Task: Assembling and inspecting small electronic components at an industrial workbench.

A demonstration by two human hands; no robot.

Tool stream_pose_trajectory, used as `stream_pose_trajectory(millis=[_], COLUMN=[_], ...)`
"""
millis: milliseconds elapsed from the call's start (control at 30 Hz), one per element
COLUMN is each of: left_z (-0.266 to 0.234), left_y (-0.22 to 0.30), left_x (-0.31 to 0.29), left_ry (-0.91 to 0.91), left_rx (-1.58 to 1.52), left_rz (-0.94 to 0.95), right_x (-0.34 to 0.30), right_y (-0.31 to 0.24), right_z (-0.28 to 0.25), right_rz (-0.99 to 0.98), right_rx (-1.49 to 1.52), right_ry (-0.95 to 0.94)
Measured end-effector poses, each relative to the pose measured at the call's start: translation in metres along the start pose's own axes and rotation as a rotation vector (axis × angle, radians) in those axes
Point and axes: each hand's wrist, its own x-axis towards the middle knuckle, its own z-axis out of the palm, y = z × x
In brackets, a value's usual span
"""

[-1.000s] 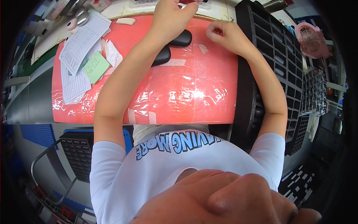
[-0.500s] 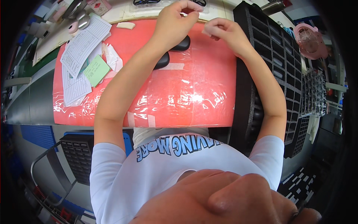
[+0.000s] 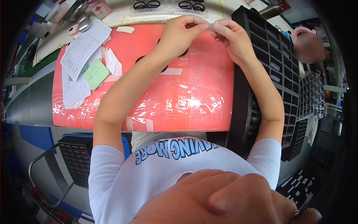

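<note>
Over the far part of a pink, plastic-covered mat (image 3: 194, 86), my two hands meet at the fingertips. My left hand (image 3: 185, 33) is pinched closed, thumb against fingers. My right hand (image 3: 234, 39) is closed too, its fingers curled in; pale whitish patches show at its fingertips. Whatever lies between the fingers is too small to make out. Rounded black cases lie on the mat beneath my left forearm, mostly hidden; the edge of one black case (image 3: 164, 68) shows. Beyond my hands, a clear plastic tray (image 3: 167, 12) holds black ear-hook earphones (image 3: 191, 6).
Black foam trays (image 3: 261, 48) with many compartments stand along the right edge, beside my right forearm. On the left lie paper forms (image 3: 85, 46), a green note (image 3: 96, 74) and crumpled tissue (image 3: 112, 61). A cream pad (image 3: 125, 30) sits at the far edge. A pink fan (image 3: 301, 32) is at far right.
My hands have come together at the fingertips and moved slightly nearer to me. The earphones in the clear tray show more fully, while my left forearm hides more of the black cases.
</note>
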Motion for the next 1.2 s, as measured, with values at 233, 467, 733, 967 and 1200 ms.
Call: stream_pose_trajectory(millis=[233,467,733,967,1200], left_z=[0.004,-0.002,-0.001,-0.002,-0.005], left_y=[-0.004,0.004,0.002,0.005,0.005], left_x=[0.003,0.004,0.004,0.003,0.01], left_ry=[-0.011,-0.037,0.019,-0.028,-0.052], left_rx=[-0.043,-0.187,0.016,0.13,-0.06], left_rz=[-0.128,-0.004,0.025,0.007,-0.068], right_x=[0.012,0.006,-0.008,0.012,0.022], right_y=[0.005,0.002,-0.012,-0.008,-0.006], right_z=[-0.019,-0.007,0.02,-0.016,-0.051], right_rz=[-0.105,-0.228,-0.026,-0.005,-0.07], right_rx=[0.254,0.097,-0.049,-0.052,0.148], right_ry=[0.16,0.103,-0.011,0.027,0.134])
